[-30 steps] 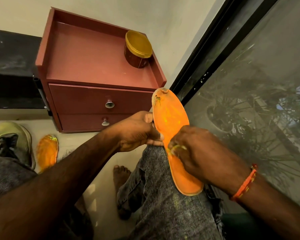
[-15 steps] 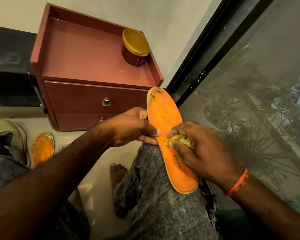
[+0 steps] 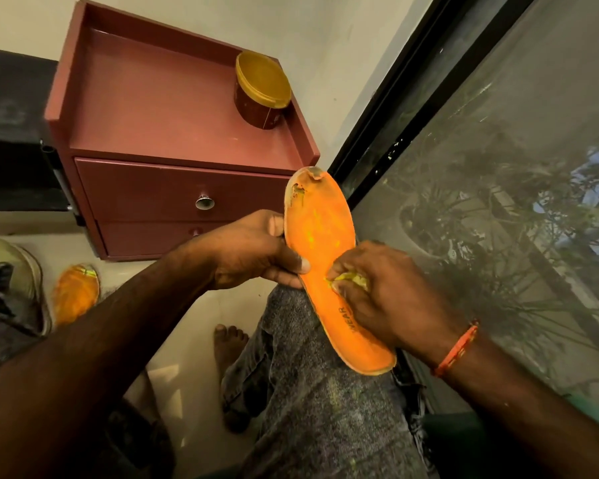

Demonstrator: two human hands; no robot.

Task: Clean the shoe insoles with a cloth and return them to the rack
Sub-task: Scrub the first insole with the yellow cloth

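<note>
Your right hand (image 3: 391, 292), fingers bunching the cloth (image 3: 351, 280), has slid mid-insole (image 3: 320, 243) while your left hand (image 3: 256, 252) pinches its edge: wiping continues.

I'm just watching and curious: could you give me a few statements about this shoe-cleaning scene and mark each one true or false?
1. The left hand grips the long orange foam insole by its edge. True.
2. The right hand is empty. False: its fingers hold a crumpled yellow-green cloth against the insole.
3. The round brown jar with a yellow lid stands on top of the reddish-brown wooden drawer cabinet. True.
4. The second orange insole lies on the cabinet. False: it lies on the floor beside a pale green shoe.
5. The held insole is flawless. False: its far tip is torn and worn.
</note>
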